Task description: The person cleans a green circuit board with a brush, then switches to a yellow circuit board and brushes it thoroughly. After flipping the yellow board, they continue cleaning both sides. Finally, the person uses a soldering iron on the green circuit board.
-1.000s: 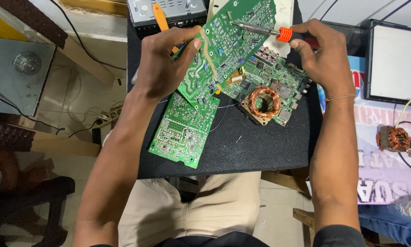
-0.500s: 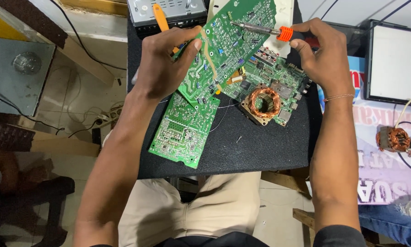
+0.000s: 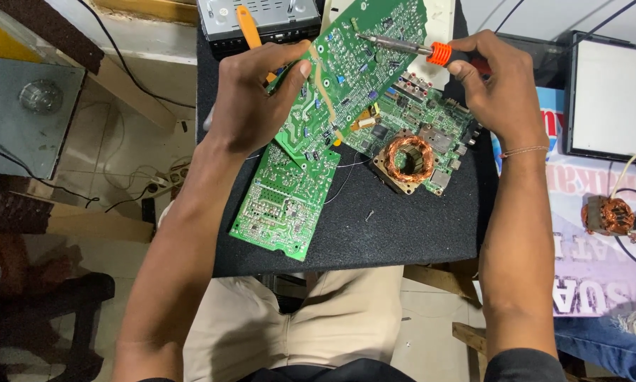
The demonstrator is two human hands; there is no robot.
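- Left hand [image 3: 251, 95]: clamped on the left edge of the tilted board [image 3: 353, 64], thumb on the face, fingers behind. An orange tool handle [image 3: 247, 25] pokes up behind it, near the bench's far edge.
- Tilted board: green, solder side to the camera, raised over the far middle of the bench [image 3: 403, 233]. Its lower corner overlaps a second green board [image 3: 286, 201] lying flat toward the near left corner.
- Middle: a third board [image 3: 441, 134] lies flat under the raised one, with a copper coil [image 3: 407, 157] at its near edge. A small screw [image 3: 368, 214] lies loose on the mat.
- Iron [image 3: 403, 47]: orange collar, tip on the upper part of the tilted board.
- Right hand [image 3: 502, 88]: closed round the iron's handle, pen fashion, at the far right corner.
- Step, as I judge it: working one joint with the tip. That wants the board kept dead steady and the tip held to that one spot.
- Against the earlier frames: no shift I can make out; hands, board and iron sit as before.
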